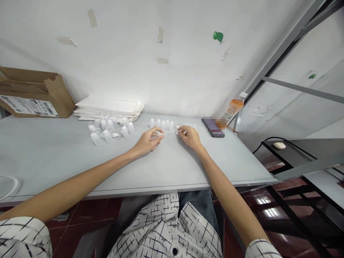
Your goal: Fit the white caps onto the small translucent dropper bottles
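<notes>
White strip (169, 133) between hands (147, 142); piece (177, 131) at right partly hidden.

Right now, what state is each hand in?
Left hand: closed, pinching a thin white cord.
Right hand: closed, holding a small white piece, too small to identify.

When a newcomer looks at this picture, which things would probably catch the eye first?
Probably the left hand and the right hand first, near the middle of the grey table, with a thin white strip at the left hand's grip. Next, perhaps the orange drink bottle at the table's right end, and the brown cardboard box at its far left.
</notes>
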A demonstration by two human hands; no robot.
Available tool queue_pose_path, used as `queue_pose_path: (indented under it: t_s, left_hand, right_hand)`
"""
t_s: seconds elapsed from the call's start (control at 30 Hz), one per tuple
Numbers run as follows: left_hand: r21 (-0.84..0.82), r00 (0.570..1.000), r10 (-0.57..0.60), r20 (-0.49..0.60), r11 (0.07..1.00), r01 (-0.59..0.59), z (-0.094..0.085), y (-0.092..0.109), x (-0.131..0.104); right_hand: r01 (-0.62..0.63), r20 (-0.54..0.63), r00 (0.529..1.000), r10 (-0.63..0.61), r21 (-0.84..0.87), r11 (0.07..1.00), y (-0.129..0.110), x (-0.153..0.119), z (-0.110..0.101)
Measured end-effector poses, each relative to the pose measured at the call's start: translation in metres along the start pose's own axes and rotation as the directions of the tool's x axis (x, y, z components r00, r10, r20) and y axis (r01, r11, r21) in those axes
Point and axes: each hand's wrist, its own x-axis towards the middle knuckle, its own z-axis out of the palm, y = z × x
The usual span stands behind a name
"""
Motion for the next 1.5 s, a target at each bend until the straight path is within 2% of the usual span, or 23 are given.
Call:
queue_pose_path:
  t_s: [0.27, 0.43, 0.53, 0.63, 0.7, 0.83, 0.93, 1.03, 1.1, 1.23, 1.5]
  left_hand:
    - [0.067, 1.0, 0.004, 0.012, 0.998, -0.005, 0.0, 0.004, 0.0]
    - [0.108, 0.999, 0.045, 0.019, 0.993, -0.047, 0.0, 0.002, 0.001]
    - [0.108, 0.998, 0.058, 0.024, 0.992, -0.06, 0.0, -0.001, 0.002]
    - [0.089, 0.998, 0.069, 0.011, 0.994, -0.07, -0.001, -0.004, 0.002]
    - [0.103, 0.997, 0.077, 0.004, 0.992, -0.077, -0.001, -0.005, 0.002]
    - [0.171, 0.995, 0.095, 0.009, 0.981, -0.096, -0.001, -0.004, 0.002]
    - [0.206, 0.994, 0.106, 0.006, 0.973, -0.105, -0.001, -0.003, 0.001]
    - [0.25, 0.993, 0.115, 0.008, 0.962, -0.113, -0.001, -0.003, 0.001]
    - [0.273, 0.994, 0.109, 0.024, 0.955, -0.111, -0.002, -0.003, 0.001]
    - [0.312, 0.994, 0.097, 0.048, 0.944, -0.107, -0.003, -0.002, 0.001]
    - [0.328, 0.991, 0.103, 0.085, 0.936, -0.126, -0.001, -0.002, 0.0]
  right_hand:
    - [-0.035, 0.024, 0.999, 0.033, 0.088, 0.996, -0.004, -0.001, -0.003]
    - [-0.041, 0.059, 0.998, 0.038, 0.056, 0.998, -0.004, -0.001, -0.003]
    - [-0.017, 0.042, 0.999, 0.016, 0.025, 1.0, -0.004, -0.001, -0.003]
    - [-0.009, 0.01, 1.0, 0.008, 0.141, 0.99, -0.005, -0.001, -0.003]
    - [-0.025, 0.0, 1.0, 0.026, 0.324, 0.946, -0.008, -0.001, -0.005]
    - [-0.087, 0.013, 0.995, 0.102, 0.639, 0.764, -0.015, -0.001, -0.011]
    - [-0.103, 0.034, 0.992, 0.119, 0.759, 0.643, -0.02, -0.001, -0.017]
    - [-0.108, 0.085, 0.994, 0.067, 0.814, 0.571, -0.026, -0.004, -0.02]
    - [-0.125, 0.143, 0.99, 0.014, 0.813, 0.568, -0.031, -0.007, -0.02]
    - [-0.177, 0.256, 0.966, -0.039, 0.763, 0.622, -0.041, -0.01, -0.015]
    - [-0.176, 0.247, 0.969, -0.019, 0.741, 0.648, -0.044, -0.011, -0.01]
